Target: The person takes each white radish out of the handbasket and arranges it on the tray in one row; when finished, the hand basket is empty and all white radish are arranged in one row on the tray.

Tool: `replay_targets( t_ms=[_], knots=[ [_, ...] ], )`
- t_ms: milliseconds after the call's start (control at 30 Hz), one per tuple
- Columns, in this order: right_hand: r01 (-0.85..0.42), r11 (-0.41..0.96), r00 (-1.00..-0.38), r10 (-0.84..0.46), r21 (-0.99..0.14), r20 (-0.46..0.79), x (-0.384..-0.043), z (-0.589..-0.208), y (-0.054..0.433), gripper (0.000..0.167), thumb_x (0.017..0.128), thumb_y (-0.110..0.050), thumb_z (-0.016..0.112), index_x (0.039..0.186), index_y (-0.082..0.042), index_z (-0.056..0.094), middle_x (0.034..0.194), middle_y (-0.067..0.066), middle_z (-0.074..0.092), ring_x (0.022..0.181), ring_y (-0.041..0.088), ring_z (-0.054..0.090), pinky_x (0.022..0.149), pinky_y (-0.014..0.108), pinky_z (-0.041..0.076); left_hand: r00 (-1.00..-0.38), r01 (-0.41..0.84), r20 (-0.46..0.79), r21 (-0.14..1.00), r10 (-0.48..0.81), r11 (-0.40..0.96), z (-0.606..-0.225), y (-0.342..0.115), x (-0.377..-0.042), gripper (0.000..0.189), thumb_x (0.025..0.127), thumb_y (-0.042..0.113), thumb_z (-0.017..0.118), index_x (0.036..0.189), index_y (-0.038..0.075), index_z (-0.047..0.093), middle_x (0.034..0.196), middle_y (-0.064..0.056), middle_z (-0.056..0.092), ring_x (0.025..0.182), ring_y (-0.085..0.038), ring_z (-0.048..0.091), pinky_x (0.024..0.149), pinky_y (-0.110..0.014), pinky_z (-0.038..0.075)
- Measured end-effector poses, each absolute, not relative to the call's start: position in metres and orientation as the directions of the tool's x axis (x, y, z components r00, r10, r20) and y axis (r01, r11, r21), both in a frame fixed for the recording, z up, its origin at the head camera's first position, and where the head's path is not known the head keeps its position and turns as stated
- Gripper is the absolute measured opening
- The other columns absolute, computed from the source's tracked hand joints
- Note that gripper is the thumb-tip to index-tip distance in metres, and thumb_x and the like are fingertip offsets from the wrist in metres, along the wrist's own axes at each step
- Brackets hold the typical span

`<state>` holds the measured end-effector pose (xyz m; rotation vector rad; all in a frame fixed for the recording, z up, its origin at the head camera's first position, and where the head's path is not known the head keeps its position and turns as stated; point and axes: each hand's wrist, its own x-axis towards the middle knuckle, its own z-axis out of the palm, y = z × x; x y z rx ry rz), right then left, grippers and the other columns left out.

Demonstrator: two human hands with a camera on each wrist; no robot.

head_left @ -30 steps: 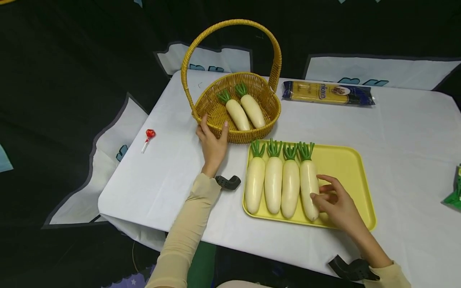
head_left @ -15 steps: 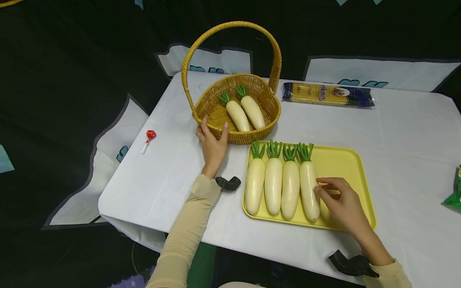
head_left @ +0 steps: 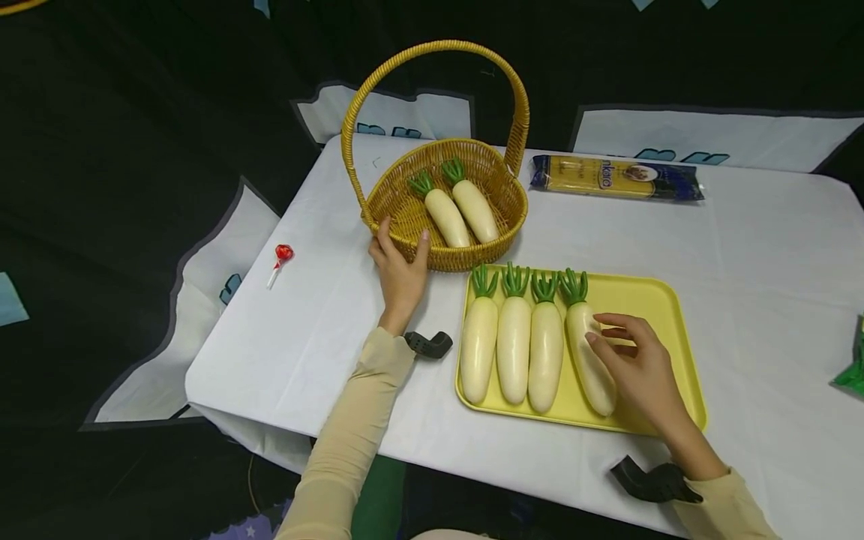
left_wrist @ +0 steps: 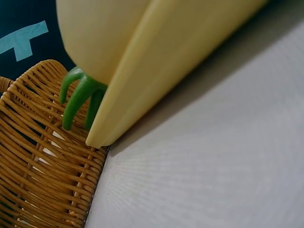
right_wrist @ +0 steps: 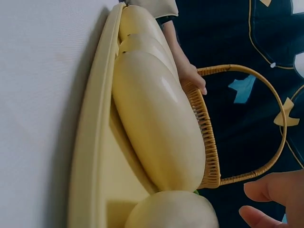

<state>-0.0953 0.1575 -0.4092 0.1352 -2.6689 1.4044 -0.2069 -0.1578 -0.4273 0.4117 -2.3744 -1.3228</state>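
Observation:
My left hand point(head_left: 403, 281) holds the near rim of a yellow wicker basket point(head_left: 451, 259), its index finger over the edge and the thumb against the side. Two white radishes point(head_left: 447, 217) with green tops lie inside. In front, a yellow tray point(head_left: 648, 300) bears several more white radishes point(head_left: 513, 349) in a row. My right hand point(head_left: 641, 367) hovers at the rightmost radish point(head_left: 594, 375), which lies slanted, apart from the others. In the right wrist view the thumb and a finger point(right_wrist: 266, 187) stand apart with a gap between them. The left wrist view does not show the left hand.
A pasta packet point(head_left: 614, 178) lies along the back of the white table point(head_left: 763, 300). At the left is a red lollipop point(head_left: 282, 253). A green packet point(head_left: 852, 367) shows at the right edge. The basket's tall handle point(head_left: 439, 46) arches above it.
The rightmost radish has turned, its lower end swinging right, away from its neighbour. My right hand has shifted slightly upward along it. The left hand and basket have stayed put.

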Motion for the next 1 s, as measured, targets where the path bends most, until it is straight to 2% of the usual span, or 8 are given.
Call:
replay_targets(
  t_ms=[233,400,500,633,733,867,1000],
  knots=[
    [-0.214,0.533,-0.968,-0.004,-0.819,0.251,-0.121,-0.439,0.166,0.030,0.085,-0.031,0.063,0.114,-0.027,0.059,0.110,-0.006,0.055,0.094,-0.002,0.055,0.075,0.010,0.043,-0.879,-0.064,0.194,0.857,-0.435,0.511,-0.428,-0.157,-0.206,0.076,0.084,0.063,0.043,0.142,0.025,0.015,0.140,-0.020,0.017,0.120,-0.040,0.035,0.093,-0.053,0.036],
    [-0.267,0.526,-0.953,-0.023,-0.807,0.301,-0.141,-0.445,0.164,0.032,0.084,-0.032,0.063,0.115,-0.028,0.059,0.111,-0.008,0.055,0.096,0.001,0.054,0.076,0.012,0.044,-0.879,-0.062,0.195,0.858,-0.435,0.511,-0.428,-0.158,-0.206,0.075,0.084,0.062,0.043,0.142,0.025,0.015,0.140,-0.021,0.016,0.121,-0.040,0.035,0.093,-0.053,0.036],
    [-0.313,0.497,-0.939,-0.033,-0.810,0.342,-0.150,-0.433,0.153,0.031,0.085,-0.031,0.062,0.116,-0.025,0.059,0.111,-0.006,0.055,0.095,0.001,0.053,0.076,0.012,0.043,-0.880,-0.060,0.196,0.859,-0.434,0.509,-0.428,-0.158,-0.206,0.075,0.084,0.062,0.044,0.142,0.025,0.015,0.140,-0.021,0.016,0.120,-0.040,0.036,0.093,-0.053,0.036],
    [-0.333,0.414,-0.936,-0.038,-0.847,0.349,-0.156,-0.396,0.126,0.031,0.087,-0.024,0.060,0.116,-0.015,0.059,0.112,0.001,0.054,0.096,0.006,0.053,0.077,0.014,0.043,-0.880,-0.062,0.195,0.858,-0.434,0.510,-0.427,-0.159,-0.206,0.075,0.084,0.062,0.043,0.142,0.024,0.015,0.140,-0.021,0.016,0.120,-0.040,0.036,0.092,-0.053,0.037],
    [-0.312,0.380,-0.947,-0.048,-0.871,0.318,-0.163,-0.367,0.105,0.035,0.087,-0.018,0.059,0.121,-0.010,0.056,0.115,0.009,0.053,0.101,0.017,0.054,0.085,0.025,0.044,-0.880,-0.064,0.193,0.857,-0.434,0.511,-0.427,-0.160,-0.206,0.075,0.084,0.062,0.043,0.142,0.024,0.015,0.140,-0.021,0.016,0.121,-0.040,0.035,0.093,-0.053,0.036],
    [-0.282,0.391,-0.958,-0.065,-0.876,0.280,-0.184,-0.347,0.080,0.040,0.087,-0.016,0.058,0.127,-0.011,0.052,0.120,0.015,0.052,0.109,0.028,0.052,0.093,0.042,0.042,-0.880,-0.068,0.188,0.859,-0.436,0.508,-0.426,-0.160,-0.206,0.075,0.084,0.062,0.043,0.142,0.025,0.014,0.141,-0.021,0.016,0.122,-0.042,0.034,0.094,-0.054,0.035],
    [-0.258,0.408,-0.966,-0.077,-0.876,0.248,-0.212,-0.343,0.057,0.042,0.087,-0.016,0.058,0.128,-0.009,0.050,0.123,0.017,0.050,0.112,0.030,0.050,0.095,0.044,0.040,-0.879,-0.073,0.187,0.856,-0.439,0.511,-0.427,-0.158,-0.206,0.075,0.084,0.063,0.043,0.142,0.025,0.014,0.141,-0.021,0.016,0.122,-0.042,0.034,0.094,-0.054,0.035]
  ],
)
